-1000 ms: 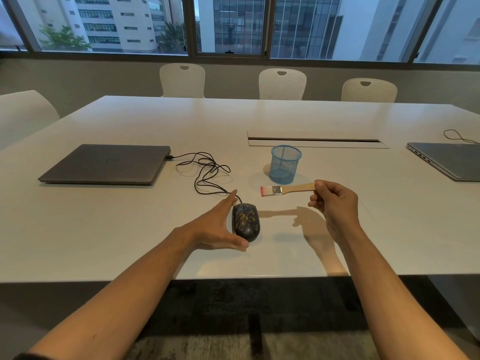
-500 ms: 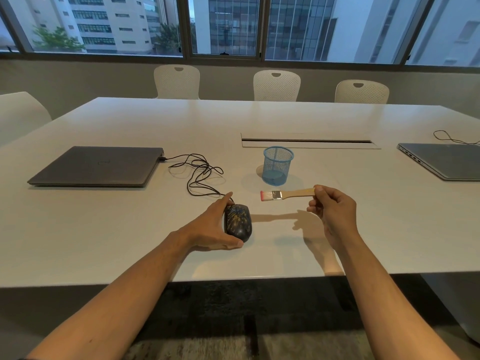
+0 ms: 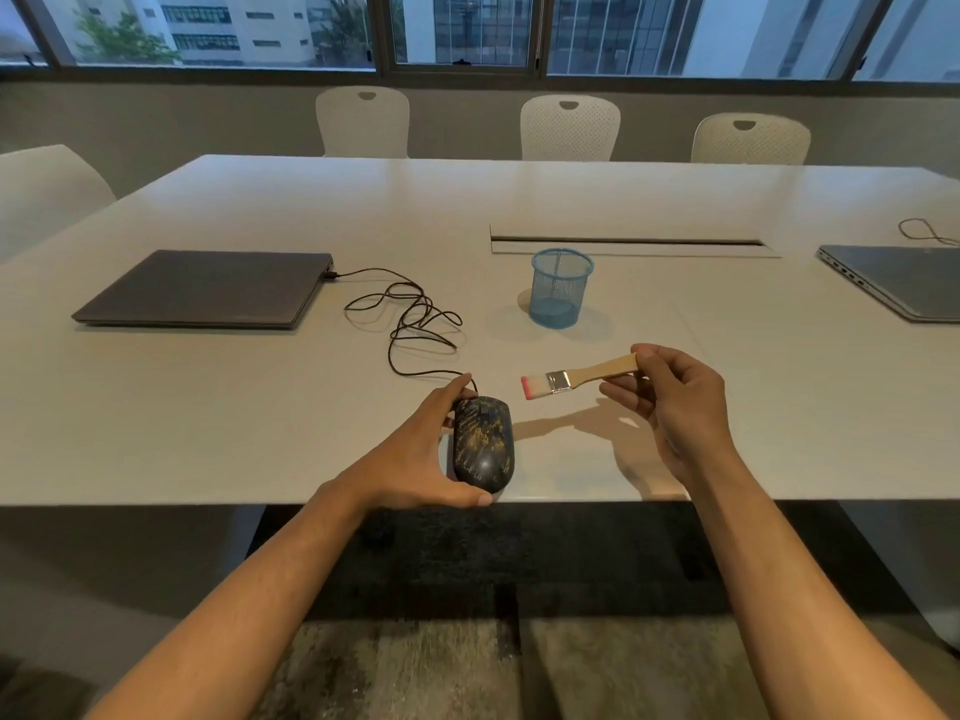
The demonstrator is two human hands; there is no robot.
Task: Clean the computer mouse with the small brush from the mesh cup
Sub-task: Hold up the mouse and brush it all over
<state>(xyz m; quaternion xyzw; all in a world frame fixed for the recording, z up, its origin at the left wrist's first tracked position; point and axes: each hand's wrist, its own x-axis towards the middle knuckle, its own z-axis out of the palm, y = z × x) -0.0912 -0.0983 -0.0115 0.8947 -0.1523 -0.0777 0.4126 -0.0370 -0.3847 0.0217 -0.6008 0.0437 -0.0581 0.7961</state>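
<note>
Holding brush (image 3: 576,377), steadying mouse (image 3: 483,443), no writing legible

We lose the right-hand laptop (image 3: 906,280) past the frame's edge. Our left hand (image 3: 415,454) hides the mouse's (image 3: 483,444) left flank, and our right hand (image 3: 680,397) covers the brush handle's (image 3: 597,374) end.

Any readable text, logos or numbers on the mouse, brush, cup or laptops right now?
None can be read.
mouse: speckled pattern only, no lettering.
brush: plain wooden handle.
mesh cup: no label.
left laptop: lid shows no legible mark.
right laptop: no mark visible.
</note>
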